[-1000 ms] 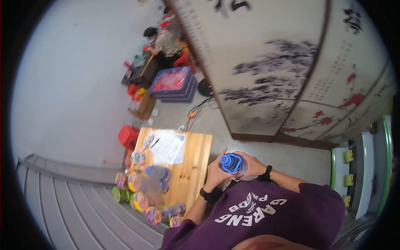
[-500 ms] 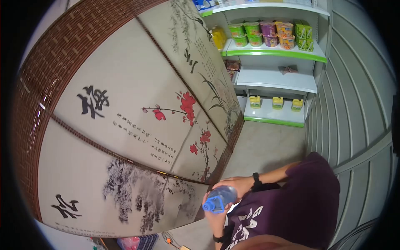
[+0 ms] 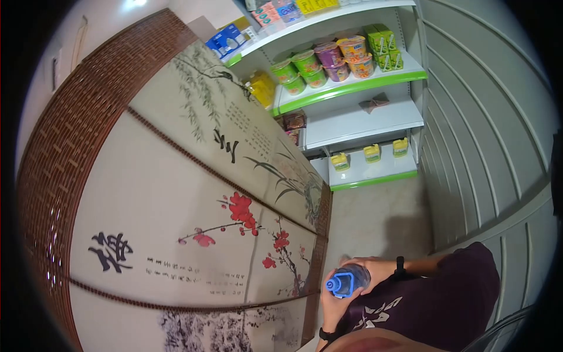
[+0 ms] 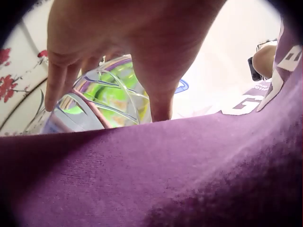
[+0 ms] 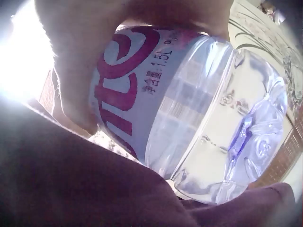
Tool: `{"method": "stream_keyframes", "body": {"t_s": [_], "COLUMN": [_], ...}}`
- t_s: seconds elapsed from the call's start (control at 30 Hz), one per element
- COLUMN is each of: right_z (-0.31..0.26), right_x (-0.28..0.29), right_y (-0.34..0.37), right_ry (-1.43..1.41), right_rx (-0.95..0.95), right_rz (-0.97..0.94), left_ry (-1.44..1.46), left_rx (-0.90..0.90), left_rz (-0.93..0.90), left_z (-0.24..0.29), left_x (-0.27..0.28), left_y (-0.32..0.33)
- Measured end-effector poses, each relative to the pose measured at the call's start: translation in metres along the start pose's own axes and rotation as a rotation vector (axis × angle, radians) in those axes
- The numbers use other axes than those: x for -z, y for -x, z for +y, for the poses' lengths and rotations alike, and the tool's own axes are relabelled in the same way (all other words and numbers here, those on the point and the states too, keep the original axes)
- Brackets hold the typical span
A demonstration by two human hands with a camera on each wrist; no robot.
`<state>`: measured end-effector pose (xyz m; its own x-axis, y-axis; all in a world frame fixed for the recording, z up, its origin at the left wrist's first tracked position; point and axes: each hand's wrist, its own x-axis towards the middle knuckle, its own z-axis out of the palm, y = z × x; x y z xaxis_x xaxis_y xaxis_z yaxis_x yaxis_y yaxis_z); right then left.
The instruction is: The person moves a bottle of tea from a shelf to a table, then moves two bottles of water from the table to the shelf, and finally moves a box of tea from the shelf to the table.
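Observation:
A large clear plastic bottle (image 3: 359,273) with a blue cap (image 3: 332,284) and blue carrying loop is held in front of the purple shirt, its cap tilted up toward the head camera. My left hand (image 3: 333,306) grips it on the near side, around the upper part. From the other side my right hand (image 3: 380,271) wraps the body. In the right wrist view, a pale label (image 5: 125,90) marked 1.5L shows beneath the right hand (image 5: 78,52). Thumb and fingers of the left hand (image 4: 137,33) straddle the clear plastic in the left wrist view, partly hidden by the shirt.
A tall folding screen (image 3: 164,223) with painted blossoms stands along the left. Ahead, white shelves (image 3: 352,126) hold cup noodles (image 3: 328,56), green cartons (image 3: 384,47) and yellow jugs (image 3: 372,154). A grey slatted wall (image 3: 469,117) runs along the right, with floor (image 3: 375,217) between.
The head view has swung right, from the wooden table with papers and snacks, past the screen, to the shelves. The shelves now look nearer. Both hands keep holding the bottle throughout.

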<state>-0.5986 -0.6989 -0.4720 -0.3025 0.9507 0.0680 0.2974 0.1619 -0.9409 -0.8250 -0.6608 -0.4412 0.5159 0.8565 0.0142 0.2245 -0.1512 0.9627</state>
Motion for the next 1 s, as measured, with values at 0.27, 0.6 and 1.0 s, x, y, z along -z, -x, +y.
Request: {"method": "stream_keyframes", "body": {"t_s": [0.27, 0.6, 1.0], "right_z": [0.037, 0.011, 0.029], "right_x": [0.052, 0.208, 0.293], "right_y": [-0.034, -0.156, -0.197], "right_ry": [-0.016, -0.131, -0.120], "right_rx": [0.020, 0.093, 0.043], "right_rz": [0.349, 0.494, 0.886], "left_ry": [0.023, 0.048, 0.349], "left_rx": [-0.176, -0.332, -0.370], "left_rz": [-0.255, -0.269, -0.365], "left_z": [0.015, 0.026, 0.045], "left_x": [0.006, -0.007, -0.085], "left_y": [-0.124, -0.309, -0.450]}}
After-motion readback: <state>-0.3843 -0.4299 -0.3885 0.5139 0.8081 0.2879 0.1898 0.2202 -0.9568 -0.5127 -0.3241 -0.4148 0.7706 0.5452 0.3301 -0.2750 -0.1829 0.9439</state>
